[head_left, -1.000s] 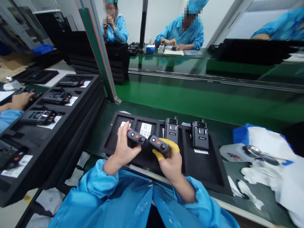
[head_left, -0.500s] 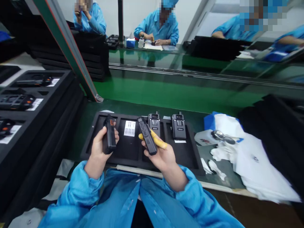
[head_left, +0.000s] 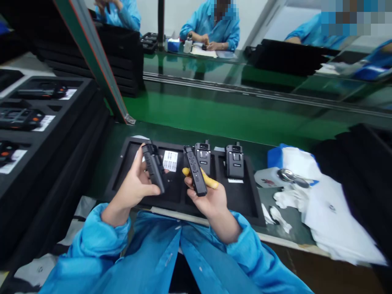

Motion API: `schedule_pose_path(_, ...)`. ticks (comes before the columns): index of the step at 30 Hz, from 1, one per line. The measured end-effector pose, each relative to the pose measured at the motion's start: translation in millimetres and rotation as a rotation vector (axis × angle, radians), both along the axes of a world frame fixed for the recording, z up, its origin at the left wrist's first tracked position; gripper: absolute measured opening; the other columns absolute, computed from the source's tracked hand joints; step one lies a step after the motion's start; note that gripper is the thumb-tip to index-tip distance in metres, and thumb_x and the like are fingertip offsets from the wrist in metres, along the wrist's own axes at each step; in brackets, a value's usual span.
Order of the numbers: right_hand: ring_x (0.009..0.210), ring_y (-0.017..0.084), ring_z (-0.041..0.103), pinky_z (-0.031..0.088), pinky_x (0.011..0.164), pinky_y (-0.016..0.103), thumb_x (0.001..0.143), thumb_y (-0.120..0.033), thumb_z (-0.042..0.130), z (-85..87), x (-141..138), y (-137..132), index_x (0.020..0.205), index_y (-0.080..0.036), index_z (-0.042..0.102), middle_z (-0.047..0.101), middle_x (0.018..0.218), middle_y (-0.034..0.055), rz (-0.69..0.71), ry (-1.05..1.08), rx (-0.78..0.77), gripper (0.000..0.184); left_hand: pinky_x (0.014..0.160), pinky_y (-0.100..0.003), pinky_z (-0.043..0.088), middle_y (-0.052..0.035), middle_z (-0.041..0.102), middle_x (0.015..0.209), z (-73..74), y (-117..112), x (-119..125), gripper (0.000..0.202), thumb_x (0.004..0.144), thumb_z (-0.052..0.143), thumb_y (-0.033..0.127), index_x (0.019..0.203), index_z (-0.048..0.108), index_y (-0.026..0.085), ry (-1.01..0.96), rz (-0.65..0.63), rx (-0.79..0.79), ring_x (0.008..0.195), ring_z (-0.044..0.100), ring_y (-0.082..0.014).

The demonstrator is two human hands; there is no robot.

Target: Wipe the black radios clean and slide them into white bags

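My left hand [head_left: 132, 188] is closed around a black two-way radio [head_left: 154, 168], tilted above the left part of a black foam tray [head_left: 254, 204]. Another black two-way radio [head_left: 195, 171], its side buttons showing, is gripped in my right hand [head_left: 216, 202]. Yellow covers [head_left: 211, 182] are on fingers of that hand. Two more radios with clips stand in the tray: one [head_left: 203, 157] partly hidden behind my right hand's radio, the other [head_left: 234, 161] in the right compartment. A white label sheet [head_left: 170, 160] lies between my hands.
Stacked black foam trays [head_left: 88, 98] with radios and labels rise at the left. On the right are a white-and-blue packet [head_left: 297, 159], a shiny round metal object [head_left: 286, 174], crumpled white tissue [head_left: 290, 198] and white bags [head_left: 333, 216]. A metal post [head_left: 101, 61] stands ahead; co-workers sit beyond.
My left hand has turned its radio and moved it right, nearer the label sheet. My right hand keeps its radio with a slight shift. The camera view has tilted down a little.
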State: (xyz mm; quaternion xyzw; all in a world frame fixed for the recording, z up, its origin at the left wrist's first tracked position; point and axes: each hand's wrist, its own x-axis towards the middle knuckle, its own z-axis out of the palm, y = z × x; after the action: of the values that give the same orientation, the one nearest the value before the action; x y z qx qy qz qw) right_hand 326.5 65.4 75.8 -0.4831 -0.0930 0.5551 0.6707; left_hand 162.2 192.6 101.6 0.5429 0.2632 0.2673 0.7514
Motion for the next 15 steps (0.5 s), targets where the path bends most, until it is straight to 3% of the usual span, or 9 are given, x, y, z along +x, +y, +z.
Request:
schedule_pose_path(4, 0.084, 0.020, 0.065, 0.052, 0.056, 0.034, 0.083, -0.045, 0.048, -5.5, 3, -3, 0.115, -0.030, 0.057, 0.066, 0.118, 0.0083, 0.048, -0.170, -0.002, 0.037, 0.074, -0.038, 0.060, -0.0156, 0.044, 0.145, 0.4, -3, 2, 0.145, 0.039, 0.094, 0.046, 0.152, 0.005, 0.040, -0.044, -0.020, -0.038, 0.103, 0.066, -0.0307)
schedule_pose_path(8, 0.084, 0.018, 0.066, 0.056, 0.061, 0.034, 0.075, -0.045, 0.064, 5.8, 8, 5, 0.129, -0.034, 0.050, 0.066, 0.117, 0.0048, 0.065, -0.222, 0.026, 0.057, 0.076, -0.037, 0.058, -0.0121, 0.050, 0.141, 7.0, 2, 0, 0.131, 0.046, 0.090, 0.028, 0.152, 0.012, 0.038, -0.036, 0.031, -0.028, 0.101, 0.067, -0.0274)
schedule_pose_path(10, 0.089, 0.018, 0.066, 0.058, 0.067, 0.034, 0.071, -0.042, 0.069, 11.5, 10, 19, 0.140, -0.035, 0.040, 0.065, 0.120, 0.0036, 0.081, -0.303, 0.037, 0.075, 0.078, -0.037, 0.057, -0.0097, 0.059, 0.128, 10.7, 15, 1, 0.110, 0.052, 0.084, 0.025, 0.146, 0.028, 0.031, -0.008, 0.113, 0.003, 0.100, 0.067, -0.0263)
schedule_pose_path(12, 0.097, 0.018, 0.066, 0.059, 0.074, 0.034, 0.069, -0.037, 0.069, 10.1, 10, 38, 0.146, -0.034, 0.029, 0.064, 0.124, 0.0040, 0.065, -0.404, 0.042, 0.087, 0.079, -0.038, 0.057, -0.0083, 0.066, 0.111, 12.0, 35, 6, 0.079, 0.057, 0.078, 0.029, 0.128, 0.046, 0.021, 0.051, 0.200, 0.059, 0.096, 0.067, -0.0254)
schedule_pose_path(15, 0.110, 0.017, 0.063, 0.056, 0.090, 0.036, 0.072, -0.024, 0.060, -7.5, 7, 67, 0.152, -0.029, 0.016, 0.059, 0.133, 0.0071, -0.017, -0.506, 0.017, 0.092, 0.073, -0.038, 0.056, -0.0060, 0.068, 0.091, 5.3, 67, 18, 0.052, 0.066, 0.069, 0.049, 0.103, 0.052, 0.017, 0.233, 0.310, 0.211, 0.081, 0.068, -0.0223)
